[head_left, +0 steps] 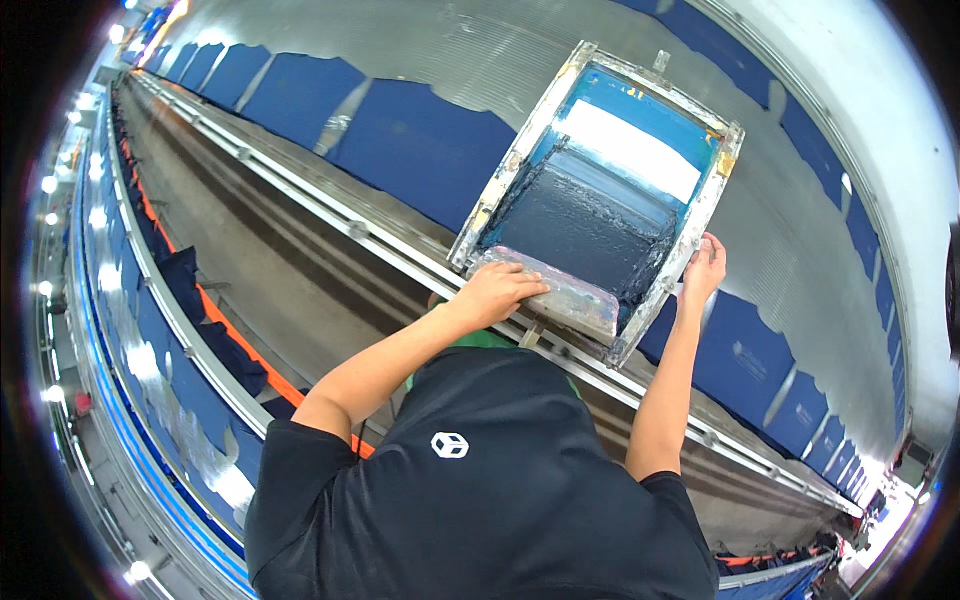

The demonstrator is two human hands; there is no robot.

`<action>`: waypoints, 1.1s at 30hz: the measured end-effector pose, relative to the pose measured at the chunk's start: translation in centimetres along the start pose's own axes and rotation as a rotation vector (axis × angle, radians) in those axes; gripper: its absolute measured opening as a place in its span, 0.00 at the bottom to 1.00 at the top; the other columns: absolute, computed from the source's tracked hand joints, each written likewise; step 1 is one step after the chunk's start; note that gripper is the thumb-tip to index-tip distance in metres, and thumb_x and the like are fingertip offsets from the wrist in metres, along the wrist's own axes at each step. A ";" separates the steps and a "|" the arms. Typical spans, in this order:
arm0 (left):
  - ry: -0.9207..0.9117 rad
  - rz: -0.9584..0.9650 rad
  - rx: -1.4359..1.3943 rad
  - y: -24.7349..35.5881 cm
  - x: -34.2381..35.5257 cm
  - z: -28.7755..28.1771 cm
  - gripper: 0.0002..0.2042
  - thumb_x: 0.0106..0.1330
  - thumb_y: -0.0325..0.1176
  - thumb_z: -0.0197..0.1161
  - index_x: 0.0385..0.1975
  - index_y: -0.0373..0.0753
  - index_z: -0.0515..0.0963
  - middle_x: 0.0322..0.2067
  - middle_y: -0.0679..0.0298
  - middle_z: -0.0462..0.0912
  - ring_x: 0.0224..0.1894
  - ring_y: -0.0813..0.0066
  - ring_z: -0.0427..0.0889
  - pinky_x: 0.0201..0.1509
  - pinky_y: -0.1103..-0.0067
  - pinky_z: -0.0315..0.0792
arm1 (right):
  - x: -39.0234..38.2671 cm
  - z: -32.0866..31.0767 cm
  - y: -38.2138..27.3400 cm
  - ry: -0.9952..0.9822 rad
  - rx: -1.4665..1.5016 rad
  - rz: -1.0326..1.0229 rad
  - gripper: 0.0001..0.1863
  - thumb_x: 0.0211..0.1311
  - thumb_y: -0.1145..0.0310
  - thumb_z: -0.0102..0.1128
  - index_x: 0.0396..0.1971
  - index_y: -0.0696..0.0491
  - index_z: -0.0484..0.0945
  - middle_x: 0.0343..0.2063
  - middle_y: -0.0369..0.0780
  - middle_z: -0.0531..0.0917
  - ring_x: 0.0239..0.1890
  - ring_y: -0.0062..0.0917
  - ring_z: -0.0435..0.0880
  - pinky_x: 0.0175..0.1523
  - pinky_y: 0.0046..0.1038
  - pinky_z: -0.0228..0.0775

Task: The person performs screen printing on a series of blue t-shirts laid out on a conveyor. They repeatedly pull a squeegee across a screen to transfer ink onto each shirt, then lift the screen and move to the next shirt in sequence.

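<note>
A screen-printing frame (503, 183) with worn, paint-stained rails lies tilted across the long table in front of me. Dark navy ink (580, 222) covers the nearer part of its mesh, and a pale strip and a blue area show at its far end. My left hand (500, 292) is closed over a squeegee (566, 296) with a stained, greyish handle, which rests at the frame's near end. Its blade edge is hidden. With fingers curled round the right rail, my right hand (706, 266) grips the frame near its lower right corner.
Navy cloth pieces (420, 142) lie in rows along the grey table (470, 50). A metal rail (330, 212) runs along the table's near edge. To the left, beyond an orange strip (240, 343), stands another long table with navy pieces (185, 385).
</note>
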State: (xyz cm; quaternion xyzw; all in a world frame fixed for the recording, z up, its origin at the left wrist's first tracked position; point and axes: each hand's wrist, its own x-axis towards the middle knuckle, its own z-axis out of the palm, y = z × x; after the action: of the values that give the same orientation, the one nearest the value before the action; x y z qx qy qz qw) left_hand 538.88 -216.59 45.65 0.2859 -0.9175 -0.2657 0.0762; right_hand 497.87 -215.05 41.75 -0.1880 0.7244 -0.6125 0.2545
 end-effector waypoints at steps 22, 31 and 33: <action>-0.069 -0.018 0.145 -33.9 -7.0 -22.1 0.23 0.51 0.25 0.66 0.49 0.52 0.86 0.45 0.67 0.90 0.48 0.64 0.87 0.51 0.64 0.78 | -12.0 36.0 3.9 0.100 -0.461 -0.205 0.13 0.77 0.62 0.56 0.48 0.53 0.84 0.38 0.45 0.89 0.41 0.32 0.87 0.50 0.34 0.76; -0.316 -0.052 0.170 -40.3 13.0 -25.4 0.23 0.53 0.40 0.75 0.52 0.47 0.86 0.43 0.54 0.89 0.49 0.53 0.87 0.53 0.62 0.80 | -10.4 37.3 -10.2 -0.396 -0.901 -0.600 0.30 0.61 0.46 0.71 0.57 0.49 0.84 0.59 0.46 0.80 0.64 0.40 0.76 0.65 0.41 0.72; -0.355 -0.011 0.165 -40.7 15.3 -25.6 0.25 0.51 0.40 0.77 0.53 0.48 0.86 0.43 0.54 0.89 0.49 0.52 0.87 0.54 0.62 0.80 | -9.0 39.6 -11.7 -0.600 -1.010 -0.548 0.32 0.53 0.48 0.77 0.55 0.51 0.85 0.61 0.46 0.81 0.65 0.38 0.77 0.65 0.41 0.72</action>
State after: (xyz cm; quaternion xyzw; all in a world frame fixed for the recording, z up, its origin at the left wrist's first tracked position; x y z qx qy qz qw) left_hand 553.45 -264.96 45.52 0.2450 -0.9336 -0.2362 -0.1120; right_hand 528.37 -243.21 49.74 -0.6258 0.7464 -0.1598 0.1605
